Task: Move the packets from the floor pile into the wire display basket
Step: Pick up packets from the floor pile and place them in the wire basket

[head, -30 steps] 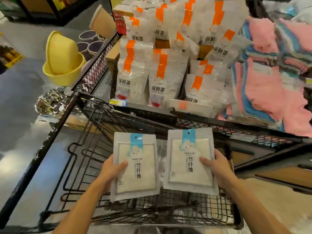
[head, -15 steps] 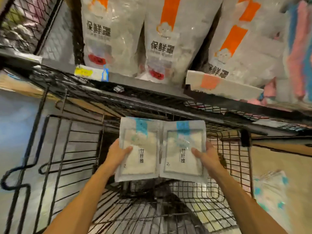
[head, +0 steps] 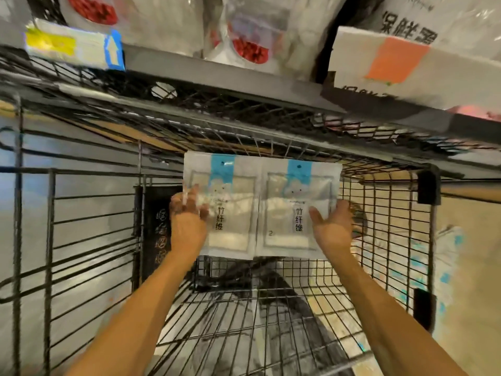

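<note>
Wire display basket (head: 379, 240), black, open-topped, filling the lower frame beneath a grey shelf (head: 217, 77) stocked with orange-labelled bags (head: 393, 50); a yellow-and-blue price tag (head: 73, 48) sits at 11 o'clock. Inside the basket, two flat packets are held side by side, long axes upright, blue headers toward 12 o'clock, faces toward the viewer and inner edges meeting. The left packet (head: 233, 207) is held by the left hand (head: 188, 213), which lies over its 9 o'clock edge, fingers blurred but apparently bent around it. The right packet (head: 298, 210) is gripped by the right hand (head: 332, 226) at its 3 o'clock edge, thumb across the front. Both packets stand clear above the mesh floor, close to the basket's far wall. Each packet lies inward from its own hand, neither hand being nearer. More packets (head: 444, 256) show through the mesh at 3 o'clock, outside the basket. The coming move is probably a lowering toward 6 o'clock, then release.
</note>
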